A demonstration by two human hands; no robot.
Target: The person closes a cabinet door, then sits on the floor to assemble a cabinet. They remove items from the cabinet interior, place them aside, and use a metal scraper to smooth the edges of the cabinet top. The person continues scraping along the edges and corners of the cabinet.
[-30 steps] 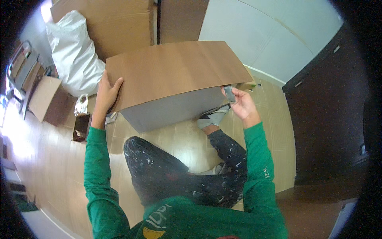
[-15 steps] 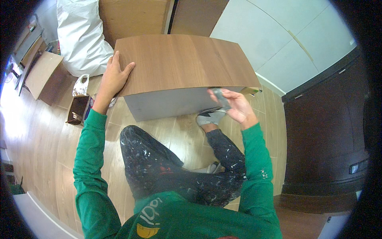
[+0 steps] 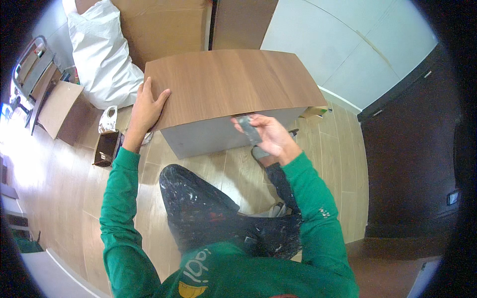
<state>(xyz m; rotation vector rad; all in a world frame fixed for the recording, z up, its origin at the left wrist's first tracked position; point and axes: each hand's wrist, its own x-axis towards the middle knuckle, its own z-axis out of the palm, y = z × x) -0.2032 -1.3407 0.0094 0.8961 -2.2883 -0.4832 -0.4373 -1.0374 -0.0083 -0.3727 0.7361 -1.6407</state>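
Note:
A wood-grain panel [image 3: 228,82] forms the top of a box-like cabinet with a grey front side [image 3: 208,134]. On the panel's left edge lies my left hand [image 3: 147,107], fingers stretched out and thumb apart, pressing on its surface. My right hand [image 3: 271,133] is closed around a small flat grey piece [image 3: 249,130], whose exact kind I cannot make out. That piece is held against or just below the panel's near edge, around its middle; whether it touches is unclear.
A white sack [image 3: 102,54] leans behind the cabinet's left corner. Near it stand a small open box [image 3: 108,149], a roll of tape [image 3: 108,118] and a cardboard piece [image 3: 59,107]. A dark door [image 3: 412,164] is on the right. My bent legs [image 3: 198,198] are just below the cabinet.
My right hand has slid leftward along the panel's near edge with the grey piece. My left hand keeps its place on the panel. The whole view has shifted slightly.

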